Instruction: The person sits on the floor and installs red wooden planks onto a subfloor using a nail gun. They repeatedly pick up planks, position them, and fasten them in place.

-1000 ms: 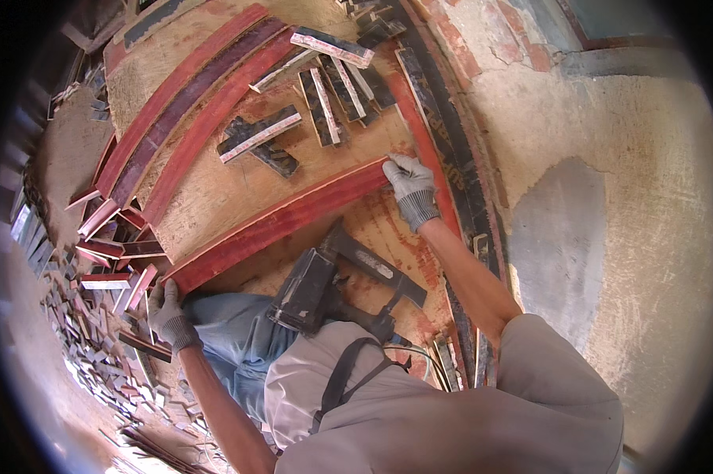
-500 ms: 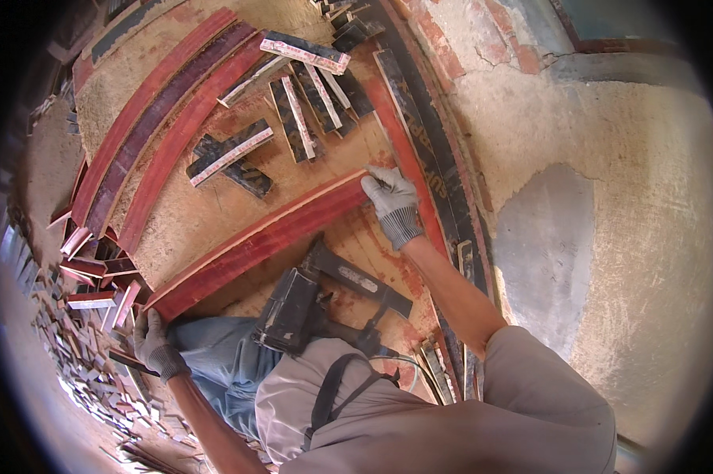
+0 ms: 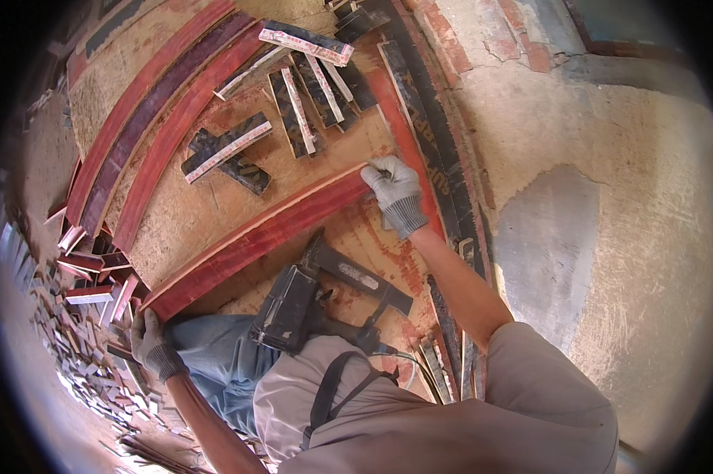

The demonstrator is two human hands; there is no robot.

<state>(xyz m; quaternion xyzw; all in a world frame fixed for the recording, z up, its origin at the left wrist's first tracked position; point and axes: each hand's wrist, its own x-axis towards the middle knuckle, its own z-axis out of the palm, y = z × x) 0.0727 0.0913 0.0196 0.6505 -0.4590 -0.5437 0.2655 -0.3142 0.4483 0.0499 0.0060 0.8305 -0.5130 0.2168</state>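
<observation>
A long red-faced wooden strip lies slantwise across the worktop in front of me, its pale cut edge facing up. In a grey glove, my right hand is closed round its far right end. The near left end is gripped by my left hand, gloved too; its thumb shows at the strip's tip and the other fingers are partly hidden. Between the strip and my body rests a black nail gun with a long magazine, touched by neither hand.
Short black-faced wood pieces lie beyond the strip, several with pale edges up. Long curved red strips lie at the far left. Wood offcuts are heaped at lower left. A black-faced board borders the worktop's right side, beside a stained floor.
The view has shifted slightly. My hands keep their hold on the two ends of the red strip, which has barely moved.
</observation>
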